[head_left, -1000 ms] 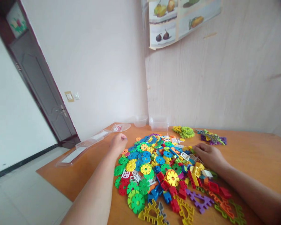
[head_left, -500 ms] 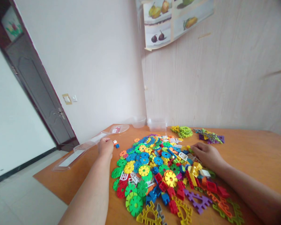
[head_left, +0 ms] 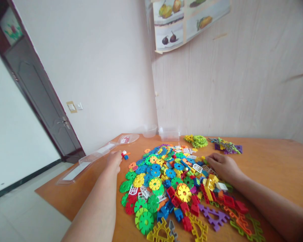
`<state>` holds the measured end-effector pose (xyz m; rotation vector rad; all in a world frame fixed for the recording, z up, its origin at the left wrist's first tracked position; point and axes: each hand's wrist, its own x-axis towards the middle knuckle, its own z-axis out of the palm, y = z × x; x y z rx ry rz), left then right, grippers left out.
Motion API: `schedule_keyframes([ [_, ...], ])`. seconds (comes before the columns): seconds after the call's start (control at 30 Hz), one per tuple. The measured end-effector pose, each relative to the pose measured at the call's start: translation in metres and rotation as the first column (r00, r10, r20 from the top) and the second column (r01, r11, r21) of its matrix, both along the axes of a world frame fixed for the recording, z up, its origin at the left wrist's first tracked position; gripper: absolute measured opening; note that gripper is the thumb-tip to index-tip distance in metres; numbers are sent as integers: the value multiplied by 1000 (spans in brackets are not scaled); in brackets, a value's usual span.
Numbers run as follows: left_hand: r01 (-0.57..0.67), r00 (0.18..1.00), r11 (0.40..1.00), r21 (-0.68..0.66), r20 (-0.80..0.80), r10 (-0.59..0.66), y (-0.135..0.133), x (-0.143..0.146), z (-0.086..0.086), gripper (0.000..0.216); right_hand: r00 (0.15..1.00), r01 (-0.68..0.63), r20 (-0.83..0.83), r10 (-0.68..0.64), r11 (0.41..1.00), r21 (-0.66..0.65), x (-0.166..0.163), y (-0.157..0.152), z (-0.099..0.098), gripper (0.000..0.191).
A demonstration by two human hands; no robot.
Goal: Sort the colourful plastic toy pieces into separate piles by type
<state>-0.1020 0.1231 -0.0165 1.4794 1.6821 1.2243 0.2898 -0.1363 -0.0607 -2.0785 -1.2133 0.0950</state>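
My left hand is curled at the left of the toy heap, its fingertips mostly hidden behind it. Small building blocks in white, red and blue show right beside its fingers; whether they are gripped is unclear. At the heap's right edge, my right hand rests with fingers drawn together near a small yellow piece. What lies between those fingers is hidden. Between my hands spreads a heap of notched plastic discs, such as a yellow disc, with white lattice pieces and red blocks.
Clear plastic lids lie along the table's left edge. Two clear containers, one a rectangular tub, stand by the wall. Linked green pieces and a purple-grey cluster sit at the back right. Purple interlocking pieces lie in front.
My left hand has shifted slightly down and turned at the small blocks, where a red part now shows. My right hand has stayed in place.
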Motion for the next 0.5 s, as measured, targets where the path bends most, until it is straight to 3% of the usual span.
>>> schedule_keyframes([
  [0.13, 2, 998, 998, -55, 70, 2, -1, 1, 2, 12, 1000, -3, 11, 3, 1000, 10, 0, 0, 0, 36],
  [0.3, 99, 992, 988, -118, 88, -89, -5, 5, 0, 18, 1000, 6, -4, -6, 1000, -2, 0, 0, 0, 35],
  [0.5, 177, 984, 983, -42, 12, -177, -17, 12, 4, 15, 1000, 6, 3, -6, 1000, -29, 0, 0, 0, 37],
])
